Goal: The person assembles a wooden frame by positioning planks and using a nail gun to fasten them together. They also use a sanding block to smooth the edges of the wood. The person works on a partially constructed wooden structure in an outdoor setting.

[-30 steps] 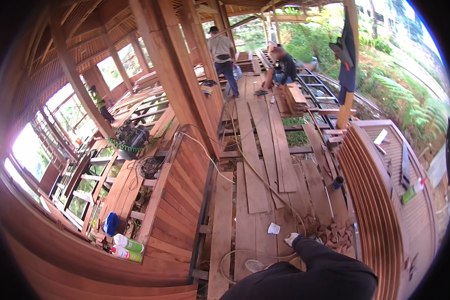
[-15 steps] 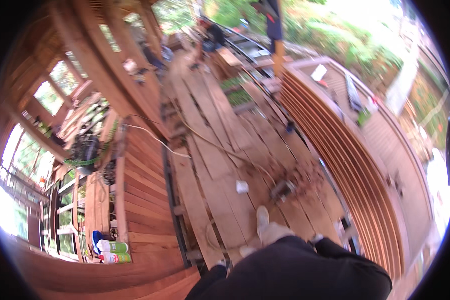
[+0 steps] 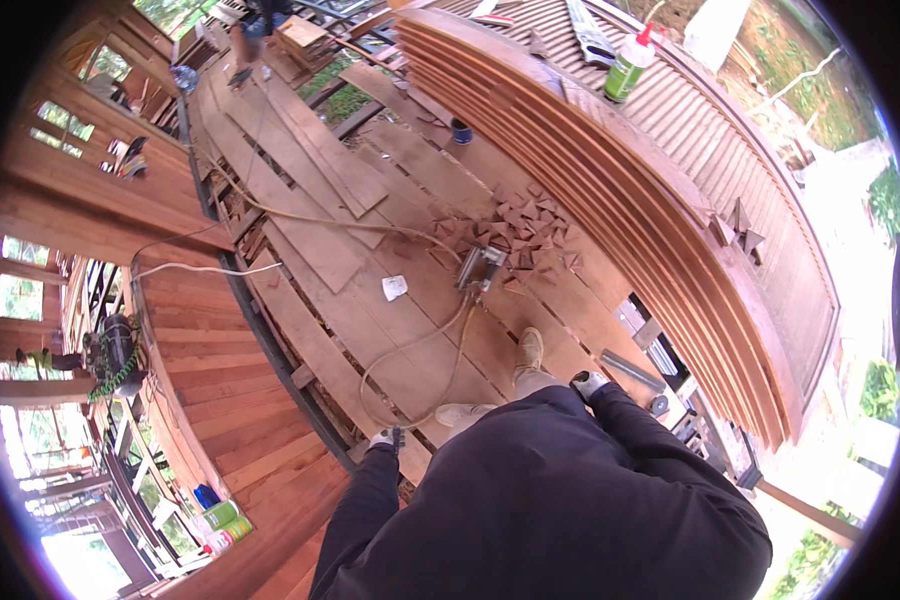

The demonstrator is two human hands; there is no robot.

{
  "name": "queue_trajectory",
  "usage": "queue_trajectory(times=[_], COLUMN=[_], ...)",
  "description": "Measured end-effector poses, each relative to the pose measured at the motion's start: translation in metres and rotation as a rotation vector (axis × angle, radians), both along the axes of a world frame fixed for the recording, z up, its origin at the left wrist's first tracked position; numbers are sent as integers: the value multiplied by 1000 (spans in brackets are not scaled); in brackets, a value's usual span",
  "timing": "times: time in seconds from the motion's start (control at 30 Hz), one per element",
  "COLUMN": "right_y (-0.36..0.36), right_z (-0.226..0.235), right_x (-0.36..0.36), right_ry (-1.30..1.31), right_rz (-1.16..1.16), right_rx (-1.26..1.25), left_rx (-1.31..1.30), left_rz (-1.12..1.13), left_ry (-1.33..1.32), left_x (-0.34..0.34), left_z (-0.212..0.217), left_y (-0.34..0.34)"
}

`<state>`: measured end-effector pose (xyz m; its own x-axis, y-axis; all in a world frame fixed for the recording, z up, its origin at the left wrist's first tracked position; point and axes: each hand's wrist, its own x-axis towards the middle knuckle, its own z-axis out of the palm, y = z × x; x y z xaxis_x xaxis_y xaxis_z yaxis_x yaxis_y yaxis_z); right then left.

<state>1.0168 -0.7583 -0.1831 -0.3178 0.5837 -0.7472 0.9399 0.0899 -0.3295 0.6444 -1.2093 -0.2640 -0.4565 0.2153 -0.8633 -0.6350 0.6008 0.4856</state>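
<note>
My left hand [image 3: 388, 438], in a light glove with dark parts, hangs low beside my left shoe, near a loop of tan hose [image 3: 367, 385]. My right hand [image 3: 588, 384], also gloved, is by my right thigh, close to a dark grey tube [image 3: 632, 370] on the planks. Both hands are small here and their fingers cannot be made out; no held thing shows. Ahead of my feet lies a metal-bodied power tool [image 3: 483, 268] with the hose running to it. Brown triangular wood offcuts [image 3: 535, 225] are heaped beside it. A crumpled white scrap [image 3: 394, 288] lies to its left.
Gapped planks [image 3: 315, 255] form the walkway. On the right rises a curved stack of boards [image 3: 580, 150] with a green-and-white bottle [image 3: 628, 68] on the surface behind it. At left are reddish decking [image 3: 250, 385] and green-and-white containers [image 3: 222, 520]. A person [image 3: 255, 30] is at the far end.
My view has swung, so the planks, tool and offcuts sit higher in the picture. More of my arms shows, and the far person is nearer the upper left.
</note>
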Motion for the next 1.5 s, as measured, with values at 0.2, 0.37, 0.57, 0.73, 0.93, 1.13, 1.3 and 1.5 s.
queue_trajectory(times=[0.2, 0.37, 0.57, 0.73, 0.93, 1.13, 1.3, 1.5], right_y=[84, 145, 188, 203, 182, 173, 185, 169], right_z=[-48, -24, -30, -59, -182, -319, -435, -551], right_x=[31, 1, -71, -130, -177, -244, -313, -391], right_ry=[-93, -165, -120, -86, -11, 45, 127, -208], right_rz=[48, -56, 60, 216, 293, 458, 235, -415], right_rx=[-116, -221, -84, 57, 84, 8, 124, -61], left_rx=[-14, -84, -76, -17, -237, -482, -510, -512], left_rz=[-189, -1048, -1330, -1116, -1055, -752, -773, -545], left_ry=[-62, 460, 259, 135, -144, 103, 159, 222], left_x=[11, 33, 38, 41, 85, 129, 119, 132], left_z=[-2, -8, 58, -22, -61, -51, -35, -34], left_y=[98, 169, 243, 201, 212, 292, 306, 297])
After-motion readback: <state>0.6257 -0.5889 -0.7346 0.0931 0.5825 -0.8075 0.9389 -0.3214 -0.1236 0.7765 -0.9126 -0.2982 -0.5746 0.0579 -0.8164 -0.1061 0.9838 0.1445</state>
